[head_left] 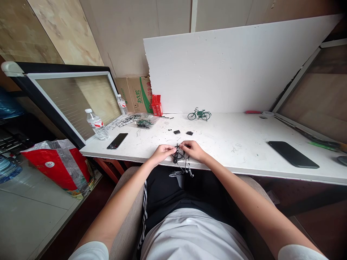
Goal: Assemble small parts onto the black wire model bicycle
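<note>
At the front edge of the white table, a black miniature bicycle (pixel 179 156) lies between my two hands, one wheel on the tabletop and the handlebar end hanging over the edge. My left hand (pixel 165 151) pinches at the left side of the upper wheel. From the other side, my right hand (pixel 192 148) has its fingers closed at the wheel's top right. Fine detail between the fingertips is too small to make out. Two small black pieces, one flat and squarish (pixel 177 132) and one more irregular (pixel 189 133), lie just beyond my hands.
A green miniature bicycle (pixel 199 114) stands farther back. Phones lie left (pixel 117 141) and right (pixel 293 154). Toward the back left are a water bottle (pixel 97 124), a bag of parts (pixel 145 122), black part frames (pixel 127 121) and a red box (pixel 157 104). A white board (pixel 233 65) leans behind.
</note>
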`<state>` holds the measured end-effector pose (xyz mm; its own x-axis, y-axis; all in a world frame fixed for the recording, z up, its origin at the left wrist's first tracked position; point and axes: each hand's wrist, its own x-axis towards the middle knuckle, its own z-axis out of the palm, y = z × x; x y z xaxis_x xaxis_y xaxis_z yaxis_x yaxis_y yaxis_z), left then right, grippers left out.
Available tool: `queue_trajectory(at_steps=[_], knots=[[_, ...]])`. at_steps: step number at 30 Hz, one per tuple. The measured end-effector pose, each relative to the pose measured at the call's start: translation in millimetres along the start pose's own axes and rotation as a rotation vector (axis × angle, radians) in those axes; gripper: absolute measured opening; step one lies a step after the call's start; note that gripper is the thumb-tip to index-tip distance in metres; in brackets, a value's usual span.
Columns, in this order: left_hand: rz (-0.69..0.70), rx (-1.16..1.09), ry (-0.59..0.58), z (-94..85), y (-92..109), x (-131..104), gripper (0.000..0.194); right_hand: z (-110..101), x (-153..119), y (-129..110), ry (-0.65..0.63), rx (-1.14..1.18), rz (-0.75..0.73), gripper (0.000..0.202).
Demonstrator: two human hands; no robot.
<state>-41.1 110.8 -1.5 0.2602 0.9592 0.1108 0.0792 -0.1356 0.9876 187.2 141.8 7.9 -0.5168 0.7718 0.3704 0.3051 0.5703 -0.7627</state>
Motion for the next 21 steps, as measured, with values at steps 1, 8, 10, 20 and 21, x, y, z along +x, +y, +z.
queue_trajectory(at_steps=[1,8,10,20,21], knots=[[0.002,0.002,-0.001,-0.1,-0.4,0.2,0.043,0.0,-0.1,-0.2,0.000,-0.001,0.001,0.045],[0.007,-0.015,-0.020,-0.9,-4.3,1.5,0.045,-0.5,-0.4,-0.5,-0.006,0.000,0.003,0.045],[0.007,-0.013,-0.016,-0.8,-3.4,1.2,0.045,-0.3,-0.3,-0.4,-0.005,0.005,0.004,0.045],[-0.008,-0.032,-0.002,-1.0,-3.8,1.4,0.047,-0.7,-1.0,-2.4,-0.006,-0.004,0.007,0.045],[-0.011,-0.038,-0.001,-1.3,-4.3,1.5,0.047,-0.9,-1.2,-3.3,-0.008,-0.006,0.010,0.044]])
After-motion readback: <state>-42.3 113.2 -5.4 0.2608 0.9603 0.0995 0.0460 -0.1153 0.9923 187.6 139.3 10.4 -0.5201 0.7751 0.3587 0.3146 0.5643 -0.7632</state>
